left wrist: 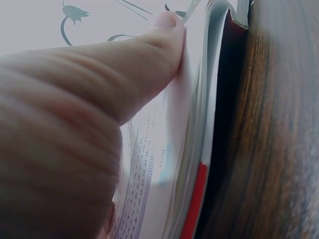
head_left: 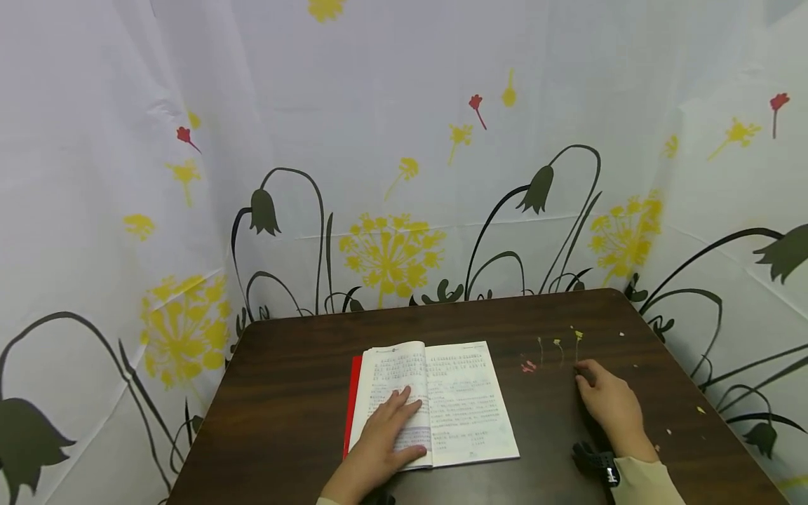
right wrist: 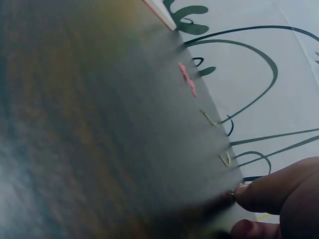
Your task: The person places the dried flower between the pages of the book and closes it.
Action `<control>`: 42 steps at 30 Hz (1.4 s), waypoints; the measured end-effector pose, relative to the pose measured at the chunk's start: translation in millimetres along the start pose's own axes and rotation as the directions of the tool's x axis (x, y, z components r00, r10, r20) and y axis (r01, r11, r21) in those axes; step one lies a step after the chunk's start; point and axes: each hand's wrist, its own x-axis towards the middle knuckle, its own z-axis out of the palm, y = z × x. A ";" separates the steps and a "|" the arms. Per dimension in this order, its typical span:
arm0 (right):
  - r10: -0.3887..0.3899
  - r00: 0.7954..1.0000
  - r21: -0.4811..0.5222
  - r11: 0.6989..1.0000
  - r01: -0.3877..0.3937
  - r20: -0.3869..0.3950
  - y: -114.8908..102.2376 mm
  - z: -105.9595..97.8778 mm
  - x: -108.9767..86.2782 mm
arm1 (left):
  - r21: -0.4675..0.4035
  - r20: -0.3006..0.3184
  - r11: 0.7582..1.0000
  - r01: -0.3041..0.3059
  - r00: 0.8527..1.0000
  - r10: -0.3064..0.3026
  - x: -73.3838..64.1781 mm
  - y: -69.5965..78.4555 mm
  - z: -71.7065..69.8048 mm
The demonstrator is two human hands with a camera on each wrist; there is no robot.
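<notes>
An open book [head_left: 470, 407] with printed pages and a red cover edge lies on the dark wooden table. My left hand [head_left: 379, 438] rests on its left page with the fingers spread; the left wrist view shows the thumb [left wrist: 149, 42] stretched across the paper near the fold. To the right of the book, my right hand [head_left: 609, 403] pinches the lower stem of a small dried yellow flower [head_left: 578, 336] at the tabletop. Beside it lie another small yellow flower [head_left: 557, 342], a thin pale stem [head_left: 540, 344] and a crumpled pink flower [head_left: 528, 366].
Small petal bits [head_left: 701, 410] are scattered over the right side of the table [head_left: 284, 393]. A black wristband [head_left: 596, 463] sits on the right wrist. Behind the table hangs a white curtain [head_left: 391, 84] printed with flowers.
</notes>
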 end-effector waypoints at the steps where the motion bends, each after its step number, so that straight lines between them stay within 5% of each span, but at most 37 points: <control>1: -0.004 1.000 -0.005 1.000 0.004 -0.010 -0.8 0.6 -0.3 | 0.003 -0.002 1.000 0.001 1.000 -0.001 0.1 0.3 -1.0; 9: -0.006 0.989 0.025 1.000 0.010 -0.147 -0.2 4.5 -5.6 | -0.024 0.011 1.000 0.013 1.000 -0.012 0.4 1.6 -2.1; 19: 0.039 0.984 0.002 0.999 -0.039 -0.171 2.7 3.0 -5.6 | -0.032 0.019 0.999 0.014 1.000 -0.013 -1.0 -0.6 1.6; 42: 0.065 0.993 -0.072 0.995 -0.073 -0.103 5.8 7.4 1.9 | -0.026 0.032 0.999 0.022 0.999 -0.021 0.9 0.1 0.4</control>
